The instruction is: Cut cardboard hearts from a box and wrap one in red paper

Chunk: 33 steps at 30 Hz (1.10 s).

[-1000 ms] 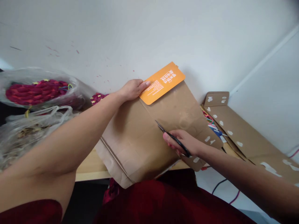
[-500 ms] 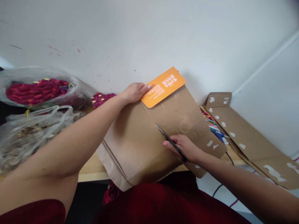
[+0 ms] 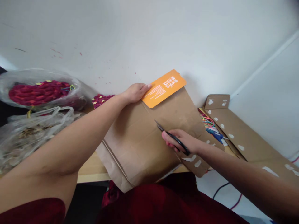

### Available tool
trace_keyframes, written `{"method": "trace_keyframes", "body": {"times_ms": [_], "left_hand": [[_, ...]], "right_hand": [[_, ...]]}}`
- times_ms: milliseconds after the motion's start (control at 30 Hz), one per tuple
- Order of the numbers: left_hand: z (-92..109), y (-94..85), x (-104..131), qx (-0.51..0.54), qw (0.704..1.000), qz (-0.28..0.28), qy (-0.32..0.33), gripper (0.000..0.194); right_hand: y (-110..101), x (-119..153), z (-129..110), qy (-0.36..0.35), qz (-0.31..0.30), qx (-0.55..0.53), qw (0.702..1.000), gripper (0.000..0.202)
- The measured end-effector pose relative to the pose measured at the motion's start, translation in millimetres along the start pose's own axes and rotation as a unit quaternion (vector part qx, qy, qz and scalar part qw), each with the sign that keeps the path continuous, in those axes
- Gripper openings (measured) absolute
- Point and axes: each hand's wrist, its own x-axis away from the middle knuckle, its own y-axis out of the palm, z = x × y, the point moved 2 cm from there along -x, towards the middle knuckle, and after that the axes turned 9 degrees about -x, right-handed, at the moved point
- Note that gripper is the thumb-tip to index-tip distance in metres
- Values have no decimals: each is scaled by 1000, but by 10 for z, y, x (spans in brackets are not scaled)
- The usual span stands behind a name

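My left hand [image 3: 137, 92] is closed on the left edge of an orange card [image 3: 164, 88] printed with white characters. The card lies at the top edge of a large brown paper bag [image 3: 140, 140]; whether my fingers also grip the paper is hidden. Black-handled scissors [image 3: 175, 140] are in my right hand [image 3: 179, 141], fingers wrapped round the handles. Their pointed blades lie close together above the paper, aimed up and left toward the card. The paper's folded pale end sits at lower left.
Clear plastic bags with dark red braided pieces [image 3: 38, 91] and tan scraps [image 3: 32, 132] stand on the left. An opened cardboard piece [image 3: 231, 124] lies right, beside coloured cords [image 3: 207, 121] and a blue tool [image 3: 216, 134]. The white wall rises behind the wooden table [image 3: 93, 172].
My right hand has shifted slightly up and left with the scissors, turning them a little so the handle loop shows more. My left hand stays on the card.
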Motion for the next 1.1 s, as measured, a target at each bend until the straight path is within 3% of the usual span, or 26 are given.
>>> {"method": "trace_keyframes", "body": {"times_ms": [333,500,700,867,1100], "left_hand": [[-79,39,-1,5,1000,8,-14,52],[-51,61,-19,-11,1000,6,1,50],[34,-2,-20,-2,1000,4,-4,49],[121,-45,-34,-10,1000,3,5,51],[61,23,-61,9,1000,4,9,56]], "right_hand": [[60,2,89,-2,27,-38,999,63],[79,-9,94,-42,56,27,997,64],[57,80,158,29,17,-57,998,65],[-28,107,-29,23,-7,-24,999,70],[-52,-151,-278,28,30,3,999,77]]}}
